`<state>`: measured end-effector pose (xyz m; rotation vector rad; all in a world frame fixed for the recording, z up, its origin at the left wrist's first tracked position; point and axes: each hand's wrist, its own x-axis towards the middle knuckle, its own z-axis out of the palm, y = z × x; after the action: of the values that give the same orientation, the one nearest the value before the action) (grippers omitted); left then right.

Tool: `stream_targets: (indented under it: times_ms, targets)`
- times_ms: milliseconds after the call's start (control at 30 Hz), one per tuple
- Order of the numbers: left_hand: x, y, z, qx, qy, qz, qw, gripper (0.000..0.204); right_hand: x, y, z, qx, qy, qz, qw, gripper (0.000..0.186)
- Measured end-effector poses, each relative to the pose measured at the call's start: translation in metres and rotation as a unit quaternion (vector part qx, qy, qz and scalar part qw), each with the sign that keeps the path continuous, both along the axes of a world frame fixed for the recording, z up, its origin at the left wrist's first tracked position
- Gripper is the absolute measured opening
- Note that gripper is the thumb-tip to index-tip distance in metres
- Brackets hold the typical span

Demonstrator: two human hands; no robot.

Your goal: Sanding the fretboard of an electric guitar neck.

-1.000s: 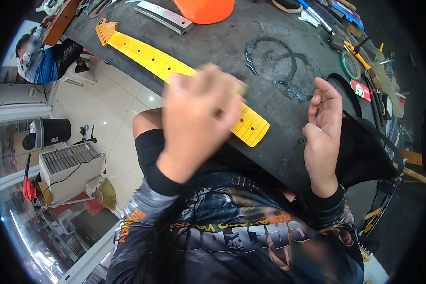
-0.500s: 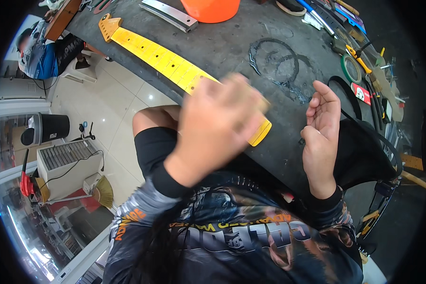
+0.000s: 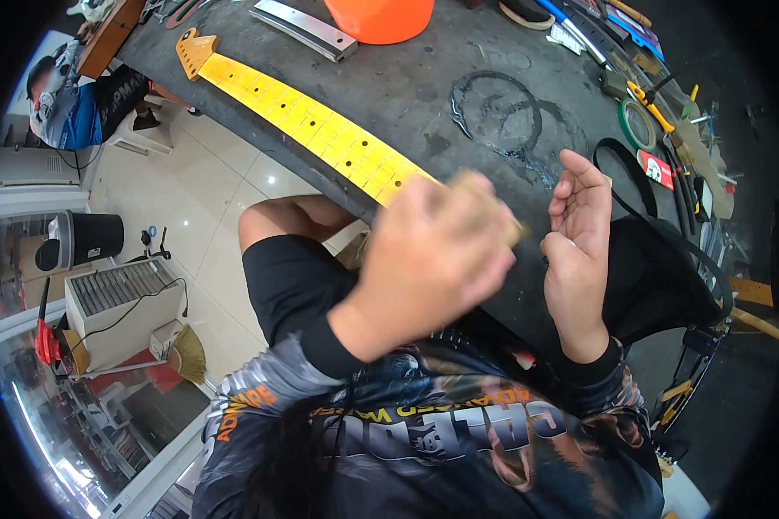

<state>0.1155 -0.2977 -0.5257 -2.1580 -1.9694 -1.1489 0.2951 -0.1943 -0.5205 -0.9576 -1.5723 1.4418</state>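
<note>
A yellow guitar neck [image 3: 312,124] lies slantwise along the near edge of the dark workbench, its headstock [image 3: 196,54] at the far left. Dark dots and thin crosswise lines mark its upper face. My left hand [image 3: 433,251], smeared by motion, is closed on a tan block [image 3: 518,232] over the near right end of the neck. That end is hidden beneath the hand. To the right, my right hand [image 3: 582,251] is raised palm inward, fingers loosely bent and apart from the neck, with nothing visible in its palm.
An orange container [image 3: 381,19] and a metal bar [image 3: 305,30] are at the back. Along the right lie green tape [image 3: 637,125], a black bag [image 3: 666,268] and several tools. Wet marks [image 3: 498,112] show on the bench [image 3: 407,95]. Another person [image 3: 74,104] sits far left.
My left hand has moved right along the neck with the tan block, uncovering more of the middle and covering the near end. My right hand has shifted slightly left.
</note>
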Motion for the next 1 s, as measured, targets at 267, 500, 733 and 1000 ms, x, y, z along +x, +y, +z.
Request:
stream_targets:
  times_ms: [267, 500, 733, 1000]
  targets:
    - [-0.023, -0.001, 0.001, 0.009, 0.043, 0.068, 0.997, 0.032, -0.001, -0.001, 0.002, 0.007, 0.001, 0.01, 1.0, 0.094]
    - [-0.072, 0.0, -0.005, 0.035, 0.071, 0.157, 0.984, 0.033, 0.003, -0.001, 0.001, 0.008, 0.0, 0.006, 1.0, 0.095]
    - [-0.033, -0.007, -0.005, 0.02, 0.051, 0.023, 0.998, 0.041, 0.005, 0.0, -0.001, 0.014, 0.0, -0.005, 1.0, 0.096]
    - [0.0, -0.006, -0.004, 0.008, 0.016, -0.002, 1.0, 0.036, 0.003, 0.0, -0.006, -0.002, 0.019, -0.012, 1.0, 0.098]
